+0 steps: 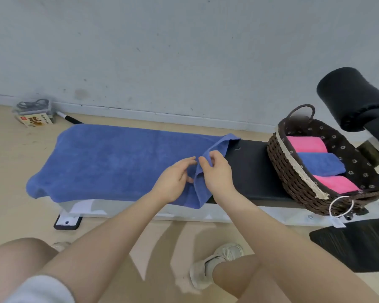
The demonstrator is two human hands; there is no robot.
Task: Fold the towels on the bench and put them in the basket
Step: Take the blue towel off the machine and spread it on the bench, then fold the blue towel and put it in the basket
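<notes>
A long black bench [249, 169] runs along the wall. A big blue towel [109, 162] lies spread flat over the left part of it, and its left end hangs off the bench. At the right end of the bench sits a brown wicker basket [293, 182]. Three folded towels are already in it: a pink one [304, 144], a blue one [319, 164] and another pink one [335, 183].

So this looks like the start of folding the big towel. Its right edge is lifted up into a ridge. The next move should be to carry that edge over to the left end, so the towel folds in half. The corners should line up and the cloth should stay smooth.

The right hand [217, 173] pinches the raised edge between its thumb and curled fingers. The left hand [173, 182] is just beside it. Its fingers are loosely bent and reach toward the same fold, and the tips seem to touch the cloth. I cannot tell if it has a real hold yet.
</notes>
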